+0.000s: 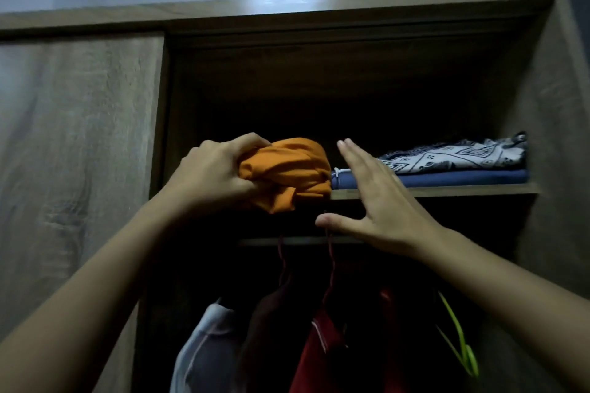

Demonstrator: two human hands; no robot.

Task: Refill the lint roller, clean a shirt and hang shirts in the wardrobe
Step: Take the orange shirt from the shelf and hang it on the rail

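Far left: closed wardrobe door (79, 143), wood grain, dim light. Rest of wardrobe (552, 143) open, interior v dark.

Left hand (212, 174) raised to shelf (431, 191) level, fingers closed tight on an orange shirt (287, 172). Shirt is bunched/roughly folded into a wad, plain orange, creased, no print visible. It sits at left end of the shelf's front edge, a fold hanging down past the edge. Whether its weight is on the shelf or in the hand: can't tell.

Right hand (373, 201) just beside the shirt on its right, not touching it. Fingers straight and spread, thumb out below, palm toward the shirt, holding nothing. It overlaps the shelf edge in view.

Right of that, on the shelf: folded stack, blue garment (463, 176) at bottom w/ white cord at its left end, black-and-white patterned cloth (456, 156) on top. Stack's left end is just beside the orange shirt.

Below shelf: hanging rail (287, 241), dark red hanger hooks on it. Hung items l to r: pale grey/white shirt (204, 351), dark maroon one (268, 329), red shirt (319, 354) w/ white trim, then a lime green hanger (459, 341) far right, its hook hidden in the dark.
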